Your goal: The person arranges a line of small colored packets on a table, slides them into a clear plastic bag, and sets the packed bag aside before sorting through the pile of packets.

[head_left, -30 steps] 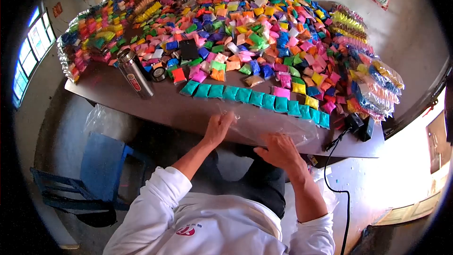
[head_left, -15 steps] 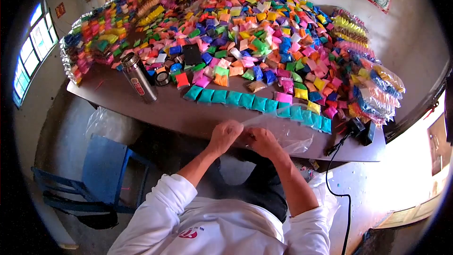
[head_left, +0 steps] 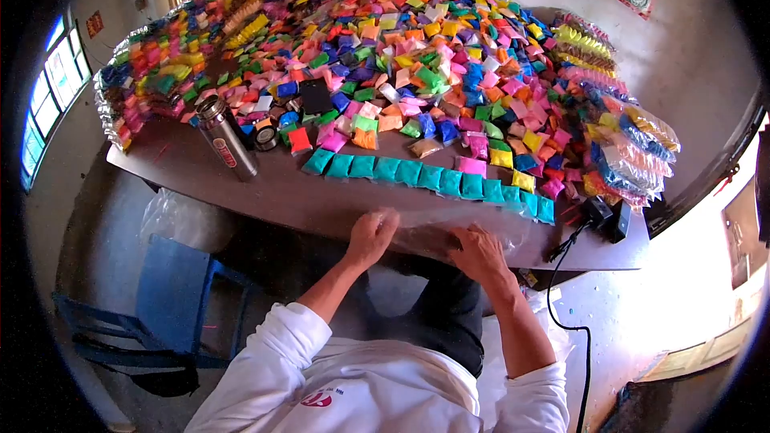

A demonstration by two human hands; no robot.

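Note:
A clear plastic bag [head_left: 425, 230] stretches between my two hands at the table's front edge. My left hand [head_left: 374, 238] is closed, pinching the bag's left end. At the bag's right part is my right hand [head_left: 480, 252], its fingers bent and closed on the film. Just beyond the bag, a row of teal packets [head_left: 429, 176] lies joined side by side across the table. A pink packet [head_left: 471, 165] and a yellow packet [head_left: 524, 181] touch or lie close behind that row.
A large heap of colourful packets [head_left: 417, 40] covers the back of the table [head_left: 192, 184]. A steel flask [head_left: 227, 138] stands uncapped at left, its lid [head_left: 265, 138] beside it. Black adapters [head_left: 609, 218] with a cable sit at right. A blue chair [head_left: 168, 289] is at lower left.
My hands have moved apart, the right one shifting right and slightly down, and the bag now spreads between them. The view has shifted slightly; the teal row stays in place.

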